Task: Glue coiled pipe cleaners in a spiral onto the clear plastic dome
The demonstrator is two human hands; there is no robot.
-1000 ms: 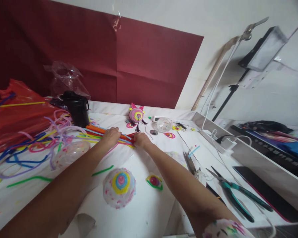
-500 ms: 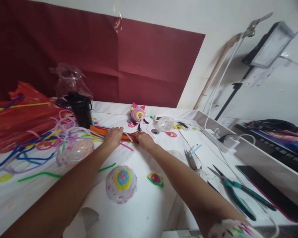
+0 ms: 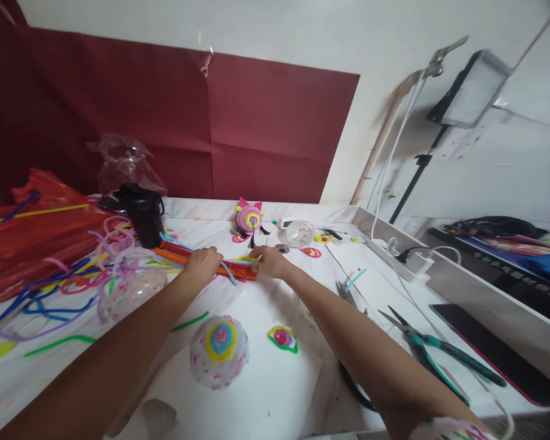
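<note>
My left hand point(image 3: 203, 266) is closed around a bundle of orange and red pipe cleaners point(image 3: 241, 271) above the table. A light blue pipe cleaner point(image 3: 230, 273) pokes out of it at a slant. At the bundle's right end, the fingers of my right hand point(image 3: 271, 263) are pinched together by a yellow pipe cleaner point(image 3: 242, 261). Nearer me lie a painted dome point(image 3: 220, 352) with yellow, blue and pink rings and a small painted eye shape point(image 3: 283, 338). Behind my hands stands a pink eared ball figure point(image 3: 249, 217) with dark tassels.
Loose pipe cleaners point(image 3: 80, 308), a clear speckled dome point(image 3: 137, 292), a red plastic bag point(image 3: 32, 244) and a black bottle point(image 3: 142, 214) crowd the left. On the right lie green-handled pliers point(image 3: 421, 345), scissors point(image 3: 346, 293) and a black flat slab point(image 3: 481, 348). Another clear dome point(image 3: 300, 233) sits farther back.
My view has shifted slightly. The bundle has come a little toward me, still in my left hand, and a yellow pipe cleaner now shows at my right fingertips. More of the scissors shows.
</note>
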